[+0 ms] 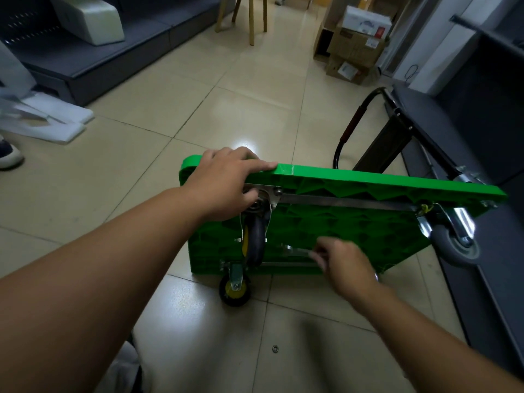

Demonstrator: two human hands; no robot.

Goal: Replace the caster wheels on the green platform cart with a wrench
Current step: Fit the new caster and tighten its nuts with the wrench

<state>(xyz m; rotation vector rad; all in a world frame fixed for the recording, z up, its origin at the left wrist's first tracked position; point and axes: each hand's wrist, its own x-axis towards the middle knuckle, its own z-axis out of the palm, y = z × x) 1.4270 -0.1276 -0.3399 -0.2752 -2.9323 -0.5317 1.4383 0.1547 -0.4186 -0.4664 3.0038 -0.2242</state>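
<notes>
Green ribbed plastic cart point(354, 219) is standing edgewise on glossy tile point(255, 89); my left hand point(224, 180) is gripping its top-left corner, my right hand point(344, 265) pinching a steel wrench point(297, 252) near its bottom edge.

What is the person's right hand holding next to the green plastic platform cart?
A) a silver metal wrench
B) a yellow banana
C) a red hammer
A: the right hand pinches a silver metal wrench against the underside of the green plastic platform cart, which is tipped up on its edge.
</notes>
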